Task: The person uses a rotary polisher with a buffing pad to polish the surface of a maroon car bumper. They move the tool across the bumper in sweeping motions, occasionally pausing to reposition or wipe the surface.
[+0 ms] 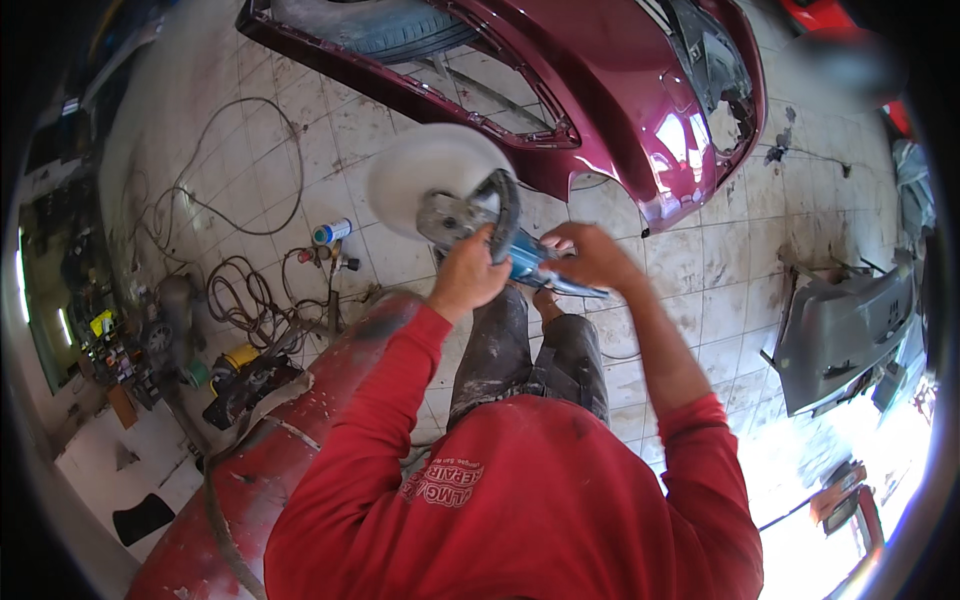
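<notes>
A blue rotary polisher (527, 256) is held up in front of my body, over the tiled floor. Its wide, pale round pad (430, 172) faces away from me and looks smeared. A grey metal head and a dark curved handle (506, 205) join the pad to the blue body. My left hand (470, 272) is closed round the tool just behind the head, at the handle's base. Farther back, my right hand (590, 258) has its fingers bent over the blue body; some of its fingertips are hidden.
A glossy maroon car bumper (600, 70) lies on the floor ahead, with a tyre (410, 40) behind it. A blue-and-white can (332, 231) and coiled hoses (250, 300) are to the left. A red panel (260, 470) is close at my left, a grey bumper (845, 325) at right.
</notes>
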### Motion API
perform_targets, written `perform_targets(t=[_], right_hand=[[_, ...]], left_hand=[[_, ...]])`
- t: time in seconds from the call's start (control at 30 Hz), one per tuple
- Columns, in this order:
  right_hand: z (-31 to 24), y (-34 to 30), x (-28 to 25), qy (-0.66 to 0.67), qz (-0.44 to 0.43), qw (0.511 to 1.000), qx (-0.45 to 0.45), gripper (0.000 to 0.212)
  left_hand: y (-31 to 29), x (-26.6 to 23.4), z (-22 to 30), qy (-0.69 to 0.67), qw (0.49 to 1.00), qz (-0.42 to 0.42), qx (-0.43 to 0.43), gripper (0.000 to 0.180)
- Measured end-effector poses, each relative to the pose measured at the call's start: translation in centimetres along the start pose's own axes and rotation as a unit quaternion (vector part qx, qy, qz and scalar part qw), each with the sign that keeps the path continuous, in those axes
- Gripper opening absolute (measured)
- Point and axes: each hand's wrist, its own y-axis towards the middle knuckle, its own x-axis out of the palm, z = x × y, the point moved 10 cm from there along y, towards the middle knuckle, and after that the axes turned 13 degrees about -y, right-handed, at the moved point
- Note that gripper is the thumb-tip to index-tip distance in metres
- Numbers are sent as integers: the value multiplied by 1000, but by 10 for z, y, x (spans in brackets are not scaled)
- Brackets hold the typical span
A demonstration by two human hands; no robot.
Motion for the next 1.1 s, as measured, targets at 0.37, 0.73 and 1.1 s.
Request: perform_targets(t=[0.37, 0.73, 1.1], right_hand=[[-290, -130, -253, 80, 111, 846, -515, 27], [-293, -162, -222, 41, 80, 834, -544, 28], [-263, -214, -220, 31, 107, 846, -521, 31]], left_hand=[[7, -67, -12, 53, 988, 72, 127, 37], [-19, 2, 77, 0, 976, 66, 209, 39], [-18, 84, 9, 122, 966, 35, 224, 75]])
